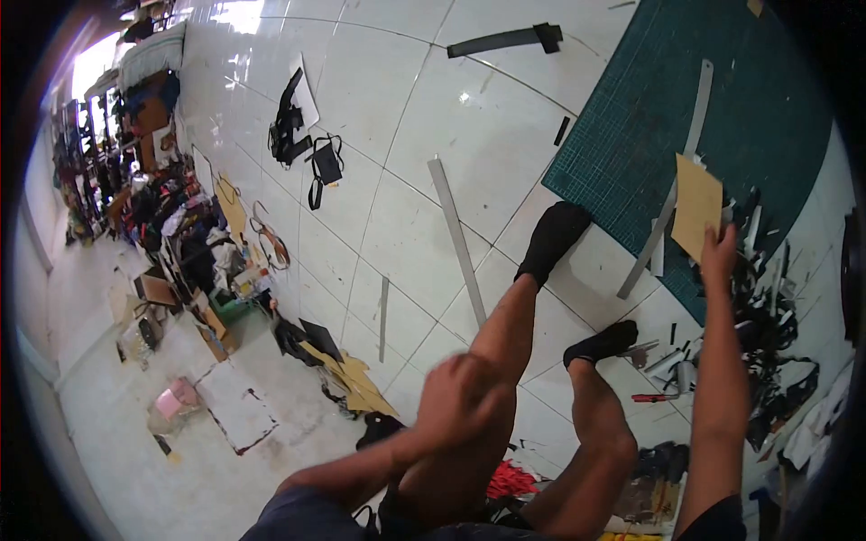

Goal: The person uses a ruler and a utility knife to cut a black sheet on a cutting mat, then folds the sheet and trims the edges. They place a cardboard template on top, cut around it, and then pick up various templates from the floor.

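Note:
My right hand (719, 255) pinches the lower edge of a tan sheet of cardboard (697, 206), thumb on its face. The sheet is held over the green cutting mat (613, 144) and overlaps a long metal ruler (700, 106) lying across the mat. My left hand (462, 395) is in front of my bent knee, back towards me, fingers curled in. Whatever the curled fingers may hold is hidden.
Black and grey scraps (767, 302) pile up beside the mat, with a red-handled tool (653, 398) nearby. A grey metal strip (458, 239) and black strapped pieces (287, 122) lie on the white tiles. Heaped goods (180, 216) line the left.

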The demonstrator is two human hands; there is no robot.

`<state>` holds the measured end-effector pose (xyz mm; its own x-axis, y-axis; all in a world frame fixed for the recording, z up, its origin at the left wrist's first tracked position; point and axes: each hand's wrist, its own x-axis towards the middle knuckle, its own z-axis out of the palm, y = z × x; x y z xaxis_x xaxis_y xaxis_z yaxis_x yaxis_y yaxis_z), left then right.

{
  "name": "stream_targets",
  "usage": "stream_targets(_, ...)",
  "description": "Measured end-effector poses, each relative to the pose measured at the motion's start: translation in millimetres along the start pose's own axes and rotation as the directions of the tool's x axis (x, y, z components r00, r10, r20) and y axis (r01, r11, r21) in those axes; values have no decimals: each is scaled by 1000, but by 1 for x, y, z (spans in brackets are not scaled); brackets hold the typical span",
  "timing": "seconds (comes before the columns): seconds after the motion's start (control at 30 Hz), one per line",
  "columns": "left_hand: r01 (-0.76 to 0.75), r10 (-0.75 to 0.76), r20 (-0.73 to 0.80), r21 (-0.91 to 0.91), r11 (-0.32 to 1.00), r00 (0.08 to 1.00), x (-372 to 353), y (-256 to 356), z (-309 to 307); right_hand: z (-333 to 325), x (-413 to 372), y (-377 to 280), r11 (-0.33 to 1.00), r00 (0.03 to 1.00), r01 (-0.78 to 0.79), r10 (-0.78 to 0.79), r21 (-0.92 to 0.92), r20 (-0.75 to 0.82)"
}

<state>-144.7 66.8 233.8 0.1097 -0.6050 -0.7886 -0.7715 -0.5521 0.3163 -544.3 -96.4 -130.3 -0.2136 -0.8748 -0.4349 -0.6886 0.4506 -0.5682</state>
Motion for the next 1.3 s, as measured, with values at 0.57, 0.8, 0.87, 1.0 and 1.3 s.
stream_targets(0.57,-15,-5,94,211,977,996,-5,-19,-50,-97,-282,-229,799,908,-396,414,454,63)
stream_targets(0.8,-151,151,41,509,847,988,52,2,-137,-155,-259,-415,614,883,-466,269,637,386)
stream_targets(0.87,-190,164,97,557,808,982,72,-3,-142,-158,-238,-448,519,867,-499,278,694,414)
stream_targets(1.0,-216,114,234,481,850,966,84,58,-240,-145,-187,-485,314,802,-590,329,744,498)
stream_targets(1.3,-13,19,-182,34,999,983,200,159,-405,-155,7,-538,325,843,-535,276,780,463)
